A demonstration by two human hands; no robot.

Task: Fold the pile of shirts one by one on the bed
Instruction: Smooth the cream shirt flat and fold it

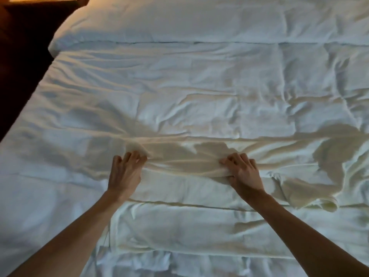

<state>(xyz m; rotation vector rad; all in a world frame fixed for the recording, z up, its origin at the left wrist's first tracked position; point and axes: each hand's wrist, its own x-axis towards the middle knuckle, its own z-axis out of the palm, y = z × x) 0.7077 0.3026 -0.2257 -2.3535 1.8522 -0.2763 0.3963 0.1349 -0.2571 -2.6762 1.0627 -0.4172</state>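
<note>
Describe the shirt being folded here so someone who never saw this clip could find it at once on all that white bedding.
Start from the white quilted bed with a pillow at its far end. On the near part lies a cream shirt, spread flat, with the left hand and right hand gripping a bunched fold across it. Its warmer cream tone and a sleeve trailing right set it apart from the cooler white quilt.

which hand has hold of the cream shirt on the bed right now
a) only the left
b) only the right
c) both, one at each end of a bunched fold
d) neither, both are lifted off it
c: the left hand and the right hand each have a grip on the cream shirt, fingers curled into the same bunched fold, which runs between them across the white bed.
</note>
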